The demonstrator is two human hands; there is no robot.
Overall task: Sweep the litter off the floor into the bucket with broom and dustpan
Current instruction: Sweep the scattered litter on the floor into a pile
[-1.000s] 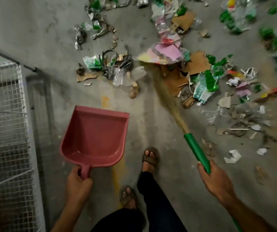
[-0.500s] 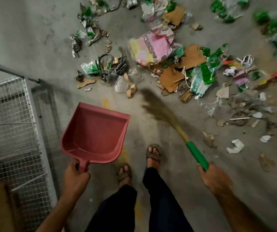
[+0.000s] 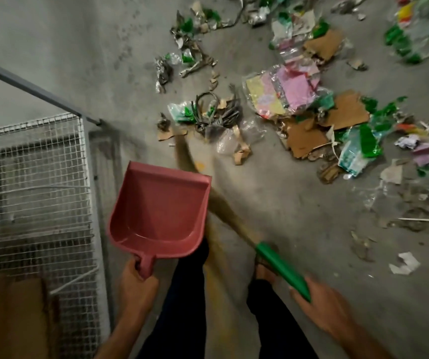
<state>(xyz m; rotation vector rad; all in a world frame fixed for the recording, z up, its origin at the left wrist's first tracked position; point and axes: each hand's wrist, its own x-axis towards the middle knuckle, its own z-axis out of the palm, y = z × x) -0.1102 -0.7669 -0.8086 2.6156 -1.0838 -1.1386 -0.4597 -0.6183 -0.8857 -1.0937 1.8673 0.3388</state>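
1. Left hand [image 3: 137, 277]: fingers curled round the stub handle of the dustpan [image 3: 160, 212], which is held off the floor, its mouth pointing far; the pan holds no litter.
2. Right hand [image 3: 321, 308]: wrapped about the green handle of the broom [image 3: 280, 268]; the bristles [image 3: 183, 154] reach far-left behind the pan, motion-blurred, their tips near a cardboard scrap [image 3: 166, 134].
3. Litter [image 3: 299, 99]: spread over the far and right floor [image 3: 299, 229]; no bucket is in view.
4. Risk: the raised pan cannot catch anything; a stroke made now would probably push debris past or under it.
5. Risk: light film and foil pieces may flutter aside or cling to the bristles; the tangled dark wire [image 3: 208, 110] may snag them.
6. Risk: scraps driven left could lodge against the wire-mesh cage [image 3: 32, 182].
7. Materials: pan of rigid, smooth pink plastic, scoop-shaped; bristles soft, straw-coloured, fanned; cardboard flat and torn; wrappers crinkled and glossy; floor of rough grey concrete.
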